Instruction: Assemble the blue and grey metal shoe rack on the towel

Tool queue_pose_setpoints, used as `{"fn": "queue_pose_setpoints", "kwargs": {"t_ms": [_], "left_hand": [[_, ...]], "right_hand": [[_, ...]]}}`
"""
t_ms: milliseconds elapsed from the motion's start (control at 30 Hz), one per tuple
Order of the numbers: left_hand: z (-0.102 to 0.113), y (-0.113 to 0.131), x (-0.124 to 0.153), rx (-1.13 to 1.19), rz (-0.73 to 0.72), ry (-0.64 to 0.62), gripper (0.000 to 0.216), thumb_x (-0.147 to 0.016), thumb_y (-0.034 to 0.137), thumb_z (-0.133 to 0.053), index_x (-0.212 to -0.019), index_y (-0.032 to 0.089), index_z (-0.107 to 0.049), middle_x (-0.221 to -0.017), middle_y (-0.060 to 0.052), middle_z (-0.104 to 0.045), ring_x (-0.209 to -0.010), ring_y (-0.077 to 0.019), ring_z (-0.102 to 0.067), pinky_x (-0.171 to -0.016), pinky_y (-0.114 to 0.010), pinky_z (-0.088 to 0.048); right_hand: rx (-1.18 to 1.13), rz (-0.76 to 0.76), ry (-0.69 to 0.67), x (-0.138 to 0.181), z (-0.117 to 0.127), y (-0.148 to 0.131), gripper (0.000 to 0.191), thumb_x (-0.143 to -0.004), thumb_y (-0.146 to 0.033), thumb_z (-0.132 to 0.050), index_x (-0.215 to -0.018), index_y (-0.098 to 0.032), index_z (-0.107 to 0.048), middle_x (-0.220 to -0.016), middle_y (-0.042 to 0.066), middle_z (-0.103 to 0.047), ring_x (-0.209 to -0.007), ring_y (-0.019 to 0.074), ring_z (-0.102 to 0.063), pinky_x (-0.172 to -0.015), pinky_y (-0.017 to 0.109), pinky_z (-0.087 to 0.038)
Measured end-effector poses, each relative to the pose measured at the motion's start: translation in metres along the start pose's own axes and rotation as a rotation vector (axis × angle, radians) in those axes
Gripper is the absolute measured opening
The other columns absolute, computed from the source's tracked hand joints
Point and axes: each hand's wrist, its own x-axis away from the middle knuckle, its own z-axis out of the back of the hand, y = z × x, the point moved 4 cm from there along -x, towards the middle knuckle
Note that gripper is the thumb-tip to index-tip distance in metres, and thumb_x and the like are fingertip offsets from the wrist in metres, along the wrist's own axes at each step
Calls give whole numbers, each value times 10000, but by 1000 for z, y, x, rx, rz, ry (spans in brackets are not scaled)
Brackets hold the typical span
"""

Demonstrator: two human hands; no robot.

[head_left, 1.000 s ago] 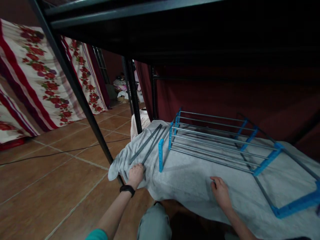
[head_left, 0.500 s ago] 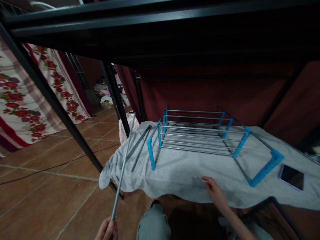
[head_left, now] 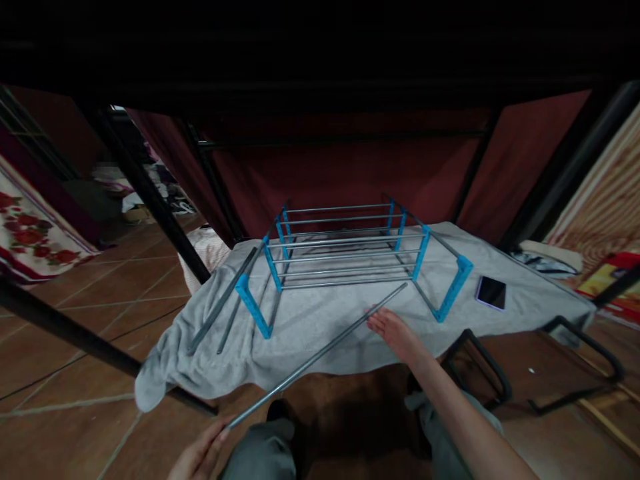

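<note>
A thin grey metal rod (head_left: 310, 363) slants across in front of me, its far end raised toward the rack. My left hand (head_left: 200, 453) is closed around its near end, low in the view. Close to the far end, my right hand (head_left: 393, 333) has its fingers closed at the rod, with a fingertip showing behind it. Beyond them a rack of metal bars with blue plastic pieces (head_left: 420, 253) lies on a grey cloth (head_left: 320, 327). Left of the rack, a thicker rod (head_left: 223, 303) and a thinner rod (head_left: 230, 325) rest on the cloth.
A phone (head_left: 491, 293) lies on the cloth right of the rack. Dark bed-frame posts (head_left: 150, 193) stand at the left, and a dark frame hangs overhead. At the lower right is a black tubular metal frame (head_left: 485, 367). Behind the rack hangs a dark red curtain (head_left: 340, 173).
The rod has swung from nearly upright at the left to a slant toward the right. My right hand, apart from it before, now meets it near its far end. The view has turned right.
</note>
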Motion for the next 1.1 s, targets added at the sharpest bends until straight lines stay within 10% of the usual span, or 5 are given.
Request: {"fn": "queue_pose_setpoints", "kwargs": {"t_ms": [300, 433, 667, 1100], "left_hand": [[-73, 44, -65, 288, -8, -105, 481, -536, 469, -879, -910, 200, -741, -565, 19, -607, -487, -128, -518, -443, -218, -436], [-139, 65, -97, 716, 89, 49, 211, -688, 242, -804, -737, 144, -624, -640, -21, -651, -517, -95, -564, -482, -181, -445], [-244, 68, -136, 888, 252, -43, 158, -840, 90, -695, -736, 137, -587, -637, -8, -635, -579, -95, -631, -537, -179, -489], [-277, 60, -160, 915, 226, -187, 243, -645, 171, -867, -755, 144, -652, -788, -51, -732, -689, -125, -670, -691, -249, -515]], "right_hand": [[-101, 44, 372, -53, 99, -37, 51, -889, -156, -610, -884, -195, -643, -852, 50, -724, -776, 144, -702, -720, 251, -599], [-137, 33, 479, -70, 129, -45, 153, -926, -95, -532, -840, -182, -624, -810, 39, -706, -773, 126, -696, -740, 242, -611], [-78, 33, 565, -89, 167, -42, 217, -957, -99, -483, -808, -172, -622, -817, 43, -703, -740, 111, -697, -727, 219, -621], [15, -46, 549, -104, 180, -34, 230, -929, -55, -488, -820, -182, -647, -833, 30, -700, -773, 106, -709, -740, 231, -631]]}}
